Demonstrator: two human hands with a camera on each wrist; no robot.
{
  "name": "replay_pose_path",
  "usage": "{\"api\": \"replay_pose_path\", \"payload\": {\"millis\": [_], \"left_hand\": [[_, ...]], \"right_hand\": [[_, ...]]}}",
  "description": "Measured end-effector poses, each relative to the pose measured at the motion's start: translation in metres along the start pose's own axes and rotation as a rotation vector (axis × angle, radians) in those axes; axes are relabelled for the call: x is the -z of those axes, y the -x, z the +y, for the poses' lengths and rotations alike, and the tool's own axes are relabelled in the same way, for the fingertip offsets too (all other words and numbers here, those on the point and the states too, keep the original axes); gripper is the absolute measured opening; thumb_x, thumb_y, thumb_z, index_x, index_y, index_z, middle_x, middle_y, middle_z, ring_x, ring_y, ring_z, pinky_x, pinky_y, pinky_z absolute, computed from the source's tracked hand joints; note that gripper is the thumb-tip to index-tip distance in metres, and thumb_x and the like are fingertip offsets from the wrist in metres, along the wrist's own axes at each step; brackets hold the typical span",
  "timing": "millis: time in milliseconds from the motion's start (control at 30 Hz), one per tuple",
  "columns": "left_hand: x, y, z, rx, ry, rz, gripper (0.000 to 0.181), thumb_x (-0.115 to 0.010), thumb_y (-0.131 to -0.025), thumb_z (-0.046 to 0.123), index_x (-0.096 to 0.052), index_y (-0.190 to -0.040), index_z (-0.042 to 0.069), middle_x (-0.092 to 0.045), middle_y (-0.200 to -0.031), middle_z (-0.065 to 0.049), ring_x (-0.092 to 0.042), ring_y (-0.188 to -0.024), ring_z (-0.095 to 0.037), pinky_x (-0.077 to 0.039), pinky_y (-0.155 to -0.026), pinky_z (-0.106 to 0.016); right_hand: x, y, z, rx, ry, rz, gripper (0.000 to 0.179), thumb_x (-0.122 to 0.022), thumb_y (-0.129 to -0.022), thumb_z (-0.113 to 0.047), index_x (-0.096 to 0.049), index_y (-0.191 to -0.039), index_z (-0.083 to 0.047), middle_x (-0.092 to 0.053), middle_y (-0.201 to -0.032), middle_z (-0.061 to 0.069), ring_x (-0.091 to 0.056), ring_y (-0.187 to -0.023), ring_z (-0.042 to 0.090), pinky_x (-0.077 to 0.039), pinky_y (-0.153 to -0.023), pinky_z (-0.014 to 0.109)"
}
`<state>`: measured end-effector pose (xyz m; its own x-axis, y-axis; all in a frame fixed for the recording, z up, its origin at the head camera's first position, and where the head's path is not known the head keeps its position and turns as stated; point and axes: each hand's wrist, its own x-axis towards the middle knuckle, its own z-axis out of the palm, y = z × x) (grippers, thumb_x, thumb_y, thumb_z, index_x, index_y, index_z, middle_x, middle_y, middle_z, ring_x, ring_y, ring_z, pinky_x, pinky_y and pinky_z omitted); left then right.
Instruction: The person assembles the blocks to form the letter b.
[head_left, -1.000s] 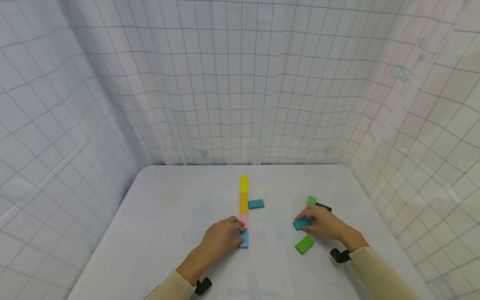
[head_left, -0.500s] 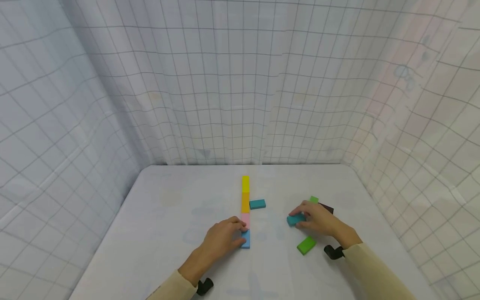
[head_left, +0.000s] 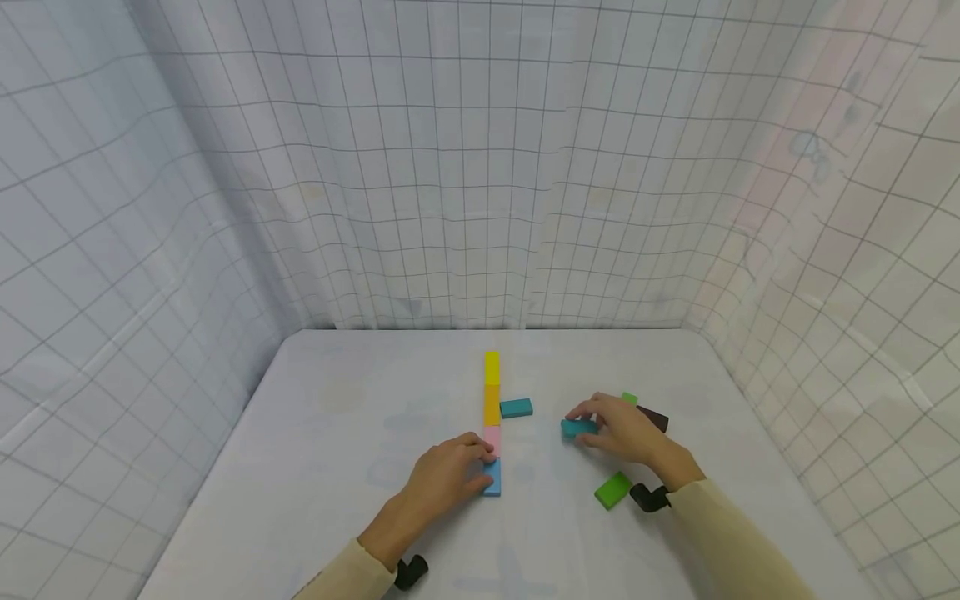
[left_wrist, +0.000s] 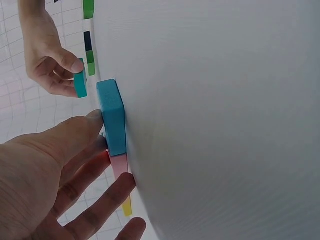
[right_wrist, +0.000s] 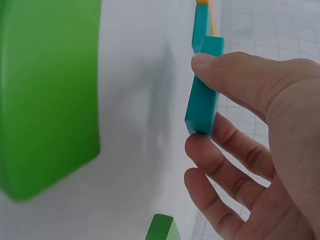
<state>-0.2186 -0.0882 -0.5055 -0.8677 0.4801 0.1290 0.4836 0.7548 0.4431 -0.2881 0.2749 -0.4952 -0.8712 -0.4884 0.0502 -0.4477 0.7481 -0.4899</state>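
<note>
"Teal rectangular block (head_left: 579,428) in the right hand (head_left: 622,429): what's changed?"

"It has moved left over the last second, away from the light-green block (head_left: 629,398) and dark brown rectangular block (head_left: 654,418). Now it hangs between those and the second teal rectangular block (head_left: 517,408), which lies just right of the orange rectangular block (head_left: 492,405)."

"How is it held?"

"Pinched, thumb on one side and fingers opposite, parted only by its thickness. It looks raised off the white table (head_left: 360,400); how firmly it's gripped, I can't tell."

"And the left hand (head_left: 442,475)?"

"Unmoved: fingers loosely bent and spread, touching the light-blue rectangular block (head_left: 492,486) at the row's near end."

"Meaning?"

"I'd judge the carry partway done: the block is still apart from the row."
</note>
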Motion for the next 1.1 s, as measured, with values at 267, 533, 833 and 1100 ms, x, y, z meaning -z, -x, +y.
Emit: {"api": "replay_pose_path", "payload": {"millis": [267, 533, 833, 1100], "left_hand": [[-0.002, 0.000, 0.001, 0.004, -0.001, 0.003, 0.030, -0.098, -0.096, 0.020, -0.089, -0.122, 0.010, -0.083, -0.132, -0.001, -0.082, -0.123, -0.025, -0.070, -0.107, -0.050], [-0.001, 0.000, 0.001, 0.000, -0.010, 0.007, 0.028, -0.098, -0.096, 0.019, -0.089, -0.121, 0.010, -0.083, -0.133, -0.002, -0.082, -0.123, -0.026, -0.070, -0.107, -0.049], [-0.002, -0.002, -0.002, -0.009, -0.025, 0.007, 0.027, -0.098, -0.097, 0.021, -0.089, -0.121, 0.012, -0.083, -0.134, 0.000, -0.082, -0.123, -0.025, -0.070, -0.107, -0.049], [-0.003, -0.001, -0.002, -0.008, -0.017, 0.012, 0.028, -0.098, -0.097, 0.021, -0.089, -0.122, 0.012, -0.083, -0.134, 0.000, -0.082, -0.124, -0.025, -0.070, -0.107, -0.049]], "right_hand": [[-0.010, -0.011, -0.010, -0.046, 0.039, 0.036, 0.033, -0.092, -0.102, -0.024, -0.084, -0.134, -0.021, -0.078, -0.120, 0.000, -0.063, -0.097, 0.012, -0.056, -0.081, 0.026], [-0.019, -0.020, -0.018, -0.071, 0.047, 0.076, 0.033, -0.093, -0.101, -0.023, -0.085, -0.132, -0.019, -0.079, -0.117, 0.002, -0.062, -0.093, 0.011, -0.055, -0.081, 0.028], [-0.024, -0.028, -0.025, -0.145, 0.050, 0.087, 0.035, -0.094, -0.100, -0.023, -0.084, -0.134, -0.016, -0.079, -0.115, 0.005, -0.066, -0.093, 0.014, -0.058, -0.079, 0.032], [-0.033, -0.034, -0.030, -0.200, 0.015, 0.118, 0.034, -0.092, -0.102, -0.020, -0.085, -0.134, -0.013, -0.079, -0.115, 0.009, -0.072, -0.098, 0.020, -0.064, -0.087, 0.042]]}}
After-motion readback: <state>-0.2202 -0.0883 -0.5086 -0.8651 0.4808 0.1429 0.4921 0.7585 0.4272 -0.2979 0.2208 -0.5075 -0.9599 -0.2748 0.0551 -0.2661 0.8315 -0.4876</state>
